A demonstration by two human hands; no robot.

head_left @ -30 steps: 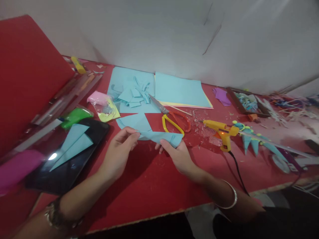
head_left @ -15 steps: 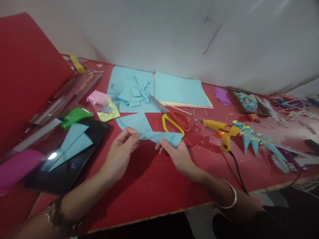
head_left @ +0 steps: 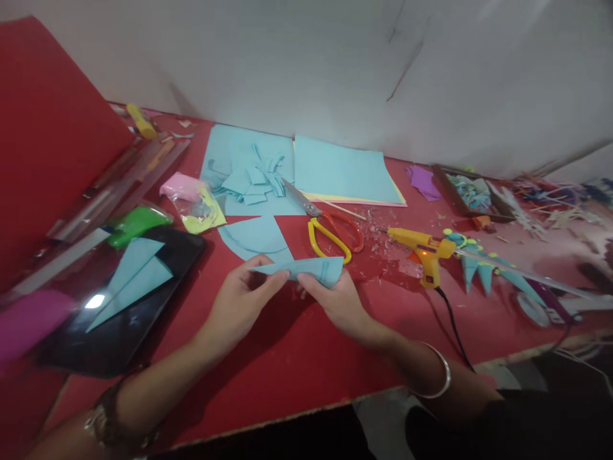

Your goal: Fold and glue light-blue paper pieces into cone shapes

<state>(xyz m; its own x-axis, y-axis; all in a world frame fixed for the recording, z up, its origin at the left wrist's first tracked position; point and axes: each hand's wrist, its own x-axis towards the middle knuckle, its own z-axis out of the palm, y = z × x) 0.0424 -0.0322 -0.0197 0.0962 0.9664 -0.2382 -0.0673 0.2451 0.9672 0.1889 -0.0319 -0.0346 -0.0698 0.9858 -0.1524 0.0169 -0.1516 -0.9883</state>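
Observation:
Between my two hands is a light blue paper piece point(head_left: 316, 268), a narrow wedge that tapers to the left. My left hand point(head_left: 246, 291) pinches its left part, thumb on the near face. My right hand point(head_left: 335, 297) grips the wider right end, with its thumb pressed near the lower edge. Just behind lies a blue paper sector point(head_left: 256, 235) with a curved line drawn along its rounded edge. Scissors point(head_left: 330, 227) with one yellow and one red handle rest open beyond my right hand, their blades reaching the paper scraps point(head_left: 256, 182).
A yellow glue gun point(head_left: 426, 249) with a lit orange light and a black cord lies at right. Blue paper cones point(head_left: 483, 271) with yellow balls sit beyond it. At left, two folded paper wedges point(head_left: 134, 281) lie on a black tablet-like slab point(head_left: 177, 268). Blue sheets point(head_left: 340, 169) are stacked by the wall.
My left hand has slid right along the paper, its thumb now nearer my right thumb. The wedge's left tip now shows above my left fingers. The view has shifted slightly.

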